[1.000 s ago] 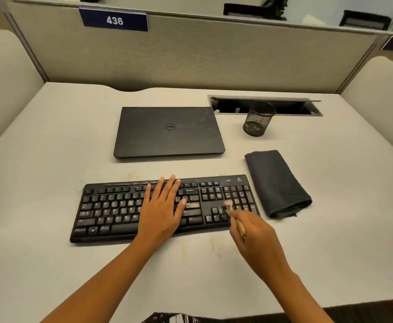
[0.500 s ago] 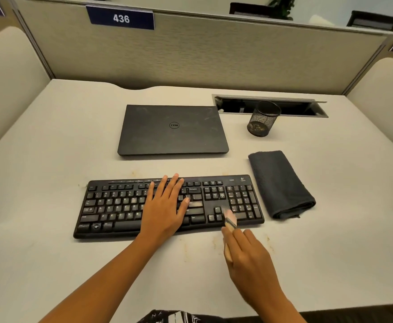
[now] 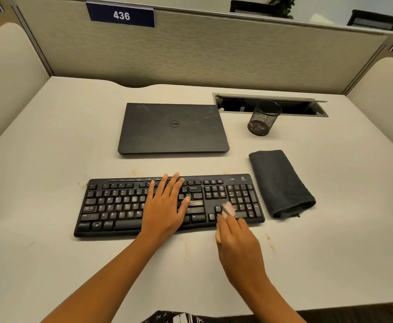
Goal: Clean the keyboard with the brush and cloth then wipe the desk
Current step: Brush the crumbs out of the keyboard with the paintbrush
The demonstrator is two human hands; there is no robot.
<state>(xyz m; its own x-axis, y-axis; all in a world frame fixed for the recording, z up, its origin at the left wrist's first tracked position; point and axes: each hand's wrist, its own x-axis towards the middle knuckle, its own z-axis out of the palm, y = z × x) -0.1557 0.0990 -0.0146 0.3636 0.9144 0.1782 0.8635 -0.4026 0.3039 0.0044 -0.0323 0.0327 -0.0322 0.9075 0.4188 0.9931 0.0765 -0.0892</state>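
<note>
Near the front edge of the tabletop [image 3: 51, 264], the right hand [image 3: 239, 250] pinches the small pale-bristled brush [image 3: 228, 209], its tip on the arrow keys. The left hand [image 3: 165, 208] lies flat, steadying the black plastic keyboard [image 3: 116, 206]. Brushing is underway, I'd say. The folded dark grey cloth [image 3: 281, 183] is untouched and the stains are unwiped.

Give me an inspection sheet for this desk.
Surface: pale grey desk, scattered yellowish specks.
Job's things: black full-size keyboard, dusty keys; small pale-bristled brush by the arrow keys; folded dark grey cloth right of the keyboard, untouched.
Clutter: closed black laptop; black mesh pen cup.
Hands: left hand flat on the keys; right hand grips the brush.
Cables: nothing seen; open cable slot in the desk behind the cup.
Surroundings: beige cubicle partition, blue sign reading 436.
</note>
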